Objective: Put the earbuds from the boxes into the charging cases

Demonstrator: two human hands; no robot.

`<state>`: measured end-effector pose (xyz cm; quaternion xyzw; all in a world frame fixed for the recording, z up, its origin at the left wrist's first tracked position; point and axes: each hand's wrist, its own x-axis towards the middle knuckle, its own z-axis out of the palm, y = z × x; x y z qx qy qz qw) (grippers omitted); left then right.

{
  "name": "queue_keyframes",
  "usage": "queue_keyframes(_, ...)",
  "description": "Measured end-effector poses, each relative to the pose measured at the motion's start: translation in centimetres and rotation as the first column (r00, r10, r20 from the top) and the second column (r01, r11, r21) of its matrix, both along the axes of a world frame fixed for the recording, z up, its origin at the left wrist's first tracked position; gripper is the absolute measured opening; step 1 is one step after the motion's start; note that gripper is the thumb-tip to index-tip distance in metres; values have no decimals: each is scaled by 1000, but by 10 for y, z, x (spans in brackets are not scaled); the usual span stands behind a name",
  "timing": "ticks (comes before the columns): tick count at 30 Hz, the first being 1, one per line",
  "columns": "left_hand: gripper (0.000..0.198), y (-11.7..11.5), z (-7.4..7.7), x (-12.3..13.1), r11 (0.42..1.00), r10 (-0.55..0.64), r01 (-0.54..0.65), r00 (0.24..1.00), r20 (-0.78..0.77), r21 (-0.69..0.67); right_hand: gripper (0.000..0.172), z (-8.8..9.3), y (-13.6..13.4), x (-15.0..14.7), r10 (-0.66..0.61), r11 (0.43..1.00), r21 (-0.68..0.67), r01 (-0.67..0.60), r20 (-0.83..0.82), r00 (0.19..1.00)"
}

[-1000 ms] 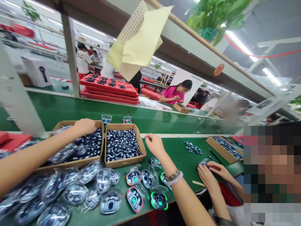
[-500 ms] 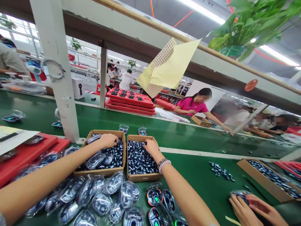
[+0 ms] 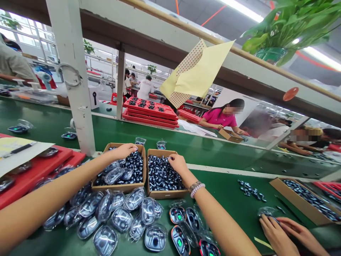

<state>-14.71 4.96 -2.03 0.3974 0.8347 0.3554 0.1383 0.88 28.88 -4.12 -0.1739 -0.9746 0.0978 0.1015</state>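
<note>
Two cardboard boxes stand side by side on the green bench. My left hand [image 3: 123, 150] reaches into the left box [image 3: 99, 186], fingers curled down among dark glossy earbuds [image 3: 133, 167] and bagged cases. My right hand [image 3: 178, 164] is in the right box [image 3: 165, 194], fingers bent down onto its dark earbuds [image 3: 161, 174]; a beaded bracelet is on that wrist. Whatever either hand grips is hidden under the fingers. In front of the boxes lie several bagged charging cases [image 3: 119, 218], and open cases with green lights [image 3: 178, 215].
A co-worker's two hands [image 3: 282, 234] hold a bagged case at the lower right, near loose earbuds [image 3: 250, 190] and another earbud box [image 3: 306, 202]. Red trays [image 3: 34, 170] lie at left, a white post [image 3: 73, 78] behind. A green conveyor [image 3: 213, 151] carries cases; people work beyond.
The view swung left and down. My right hand moved from above the bench into the right box. My left hand stayed in the left box.
</note>
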Motion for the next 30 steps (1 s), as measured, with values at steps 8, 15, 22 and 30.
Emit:
queue_keyframes(8,30,5,25,62,975,-205,169,937,282,147,17,42,-1,108,-1,984,-177,-22,-125,992)
queue_keyframes(15,19,40,29,148,848,-529,473,721,448,241,12,35,-5,206,-18,990,-137,18,6,1000)
queue_keyframes(22,20,97,4,205,748,-659,653,713,-237,-119,12,10,-23,218,97,995,-33,-94,122,988)
queue_keyframes(30,22,133,-16,220,846,-532,517,810,-248,-127,12,0,-25,214,129,987,81,-140,135,983)
